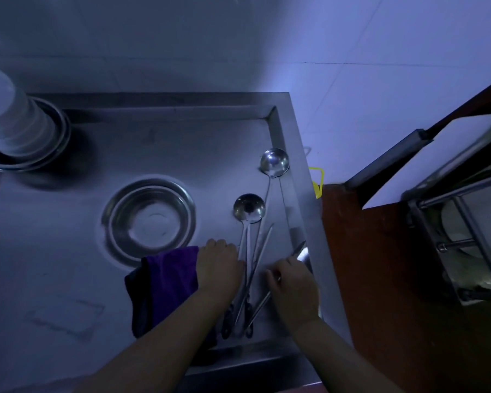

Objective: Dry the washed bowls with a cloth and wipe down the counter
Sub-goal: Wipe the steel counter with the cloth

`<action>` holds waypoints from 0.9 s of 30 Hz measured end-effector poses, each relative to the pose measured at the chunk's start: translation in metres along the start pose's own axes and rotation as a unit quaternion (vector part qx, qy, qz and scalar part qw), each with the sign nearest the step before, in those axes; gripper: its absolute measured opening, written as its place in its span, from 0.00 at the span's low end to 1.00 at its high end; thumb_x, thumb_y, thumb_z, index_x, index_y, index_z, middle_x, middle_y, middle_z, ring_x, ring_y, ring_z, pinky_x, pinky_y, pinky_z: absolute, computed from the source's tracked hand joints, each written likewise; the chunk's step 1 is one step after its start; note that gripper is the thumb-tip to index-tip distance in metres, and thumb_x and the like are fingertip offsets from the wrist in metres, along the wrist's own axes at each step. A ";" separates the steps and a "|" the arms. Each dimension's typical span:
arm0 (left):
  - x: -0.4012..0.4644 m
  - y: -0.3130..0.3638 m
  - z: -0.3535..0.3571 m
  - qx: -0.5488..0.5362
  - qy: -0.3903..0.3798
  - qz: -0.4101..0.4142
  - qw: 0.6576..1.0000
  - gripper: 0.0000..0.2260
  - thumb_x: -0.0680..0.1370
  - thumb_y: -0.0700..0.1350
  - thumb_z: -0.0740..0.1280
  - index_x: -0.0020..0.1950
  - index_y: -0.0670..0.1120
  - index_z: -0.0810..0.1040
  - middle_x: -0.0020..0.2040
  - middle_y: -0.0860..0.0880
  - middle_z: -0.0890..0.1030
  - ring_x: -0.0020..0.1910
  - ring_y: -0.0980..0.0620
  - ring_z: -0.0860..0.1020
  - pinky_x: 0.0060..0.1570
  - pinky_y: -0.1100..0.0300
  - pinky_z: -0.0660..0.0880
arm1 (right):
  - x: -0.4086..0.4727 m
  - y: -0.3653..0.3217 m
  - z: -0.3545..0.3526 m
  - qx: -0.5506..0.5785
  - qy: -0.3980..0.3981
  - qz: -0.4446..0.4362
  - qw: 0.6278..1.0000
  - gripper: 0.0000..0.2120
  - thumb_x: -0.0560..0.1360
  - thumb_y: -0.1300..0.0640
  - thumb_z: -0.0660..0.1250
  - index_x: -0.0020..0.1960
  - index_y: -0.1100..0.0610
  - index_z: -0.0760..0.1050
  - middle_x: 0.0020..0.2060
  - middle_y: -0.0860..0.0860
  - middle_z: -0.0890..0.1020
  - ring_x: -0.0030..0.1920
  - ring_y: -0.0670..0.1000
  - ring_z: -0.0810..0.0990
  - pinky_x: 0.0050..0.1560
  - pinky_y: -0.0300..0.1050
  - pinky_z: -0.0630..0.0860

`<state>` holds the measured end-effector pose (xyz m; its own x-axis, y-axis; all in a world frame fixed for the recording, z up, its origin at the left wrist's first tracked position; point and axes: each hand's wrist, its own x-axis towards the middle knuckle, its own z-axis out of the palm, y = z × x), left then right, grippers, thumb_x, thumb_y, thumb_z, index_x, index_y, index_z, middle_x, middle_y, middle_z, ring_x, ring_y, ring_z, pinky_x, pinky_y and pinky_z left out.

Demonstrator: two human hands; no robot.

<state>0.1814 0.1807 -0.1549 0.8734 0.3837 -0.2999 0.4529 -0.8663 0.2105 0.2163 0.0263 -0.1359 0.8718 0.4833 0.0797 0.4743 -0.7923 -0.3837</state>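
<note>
Head view: purple cloth (pixel 165 282) trails lengthwise toward the person from left hand (pixel 219 268).

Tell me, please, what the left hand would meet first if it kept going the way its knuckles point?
Probably nothing soon: the left hand, gripping the cloth, points up the bare counter, between the bowl and nearer ladle.

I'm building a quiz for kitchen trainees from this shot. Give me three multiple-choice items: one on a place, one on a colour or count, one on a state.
1. Where does the steel bowl sit?
A. left of the ladles
B. inside the dish rack
C. on the floor

2. What colour is the cloth?
A. yellow
B. purple
C. white

3. How does the left hand hold the cloth?
A. it grips it
B. it hovers clear of it
C. it is out of view

Key: 1 A, it lies on the counter left of both ladles; 2 B, plainly purple; 3 A, its fingers curl round the cloth's edge.
</note>
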 end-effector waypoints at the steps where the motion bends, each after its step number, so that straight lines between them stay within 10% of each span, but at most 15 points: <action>1: 0.002 0.002 0.000 0.003 0.007 -0.006 1.000 0.12 0.77 0.53 0.60 0.41 0.47 0.75 0.45 0.48 0.78 0.47 0.49 0.72 0.42 0.57 0.62 | 0.004 0.002 -0.001 0.006 0.005 -0.005 1.000 0.13 0.61 0.63 0.79 0.32 0.57 0.74 0.30 0.52 0.76 0.29 0.53 0.76 0.28 0.44 0.73; 14: 0.040 0.021 0.000 -0.028 0.035 -0.048 0.998 0.22 0.73 0.65 0.59 0.32 0.48 0.74 0.35 0.50 0.75 0.42 0.50 0.72 0.40 0.56 0.62 | 0.056 0.028 -0.007 -0.013 0.034 -0.089 0.995 0.03 0.67 0.61 0.62 0.35 0.58 0.71 0.32 0.54 0.73 0.33 0.55 0.73 0.32 0.45 0.68; 27: 0.056 0.014 -0.012 -0.077 0.022 -0.117 0.990 0.16 0.71 0.49 0.62 0.27 0.47 0.60 0.28 0.53 0.64 0.37 0.50 0.70 0.34 0.57 0.58 | 0.037 0.054 -0.021 0.021 0.051 -0.105 0.993 0.08 0.69 0.60 0.59 0.36 0.59 0.76 0.33 0.53 0.77 0.33 0.54 0.76 0.32 0.45 0.70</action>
<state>0.2385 0.1939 -0.1580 0.7472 0.5840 -0.3172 0.6621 -0.6950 0.2801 0.2771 -0.0060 -0.1342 0.7626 0.5946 0.2550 0.6440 -0.6602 -0.3866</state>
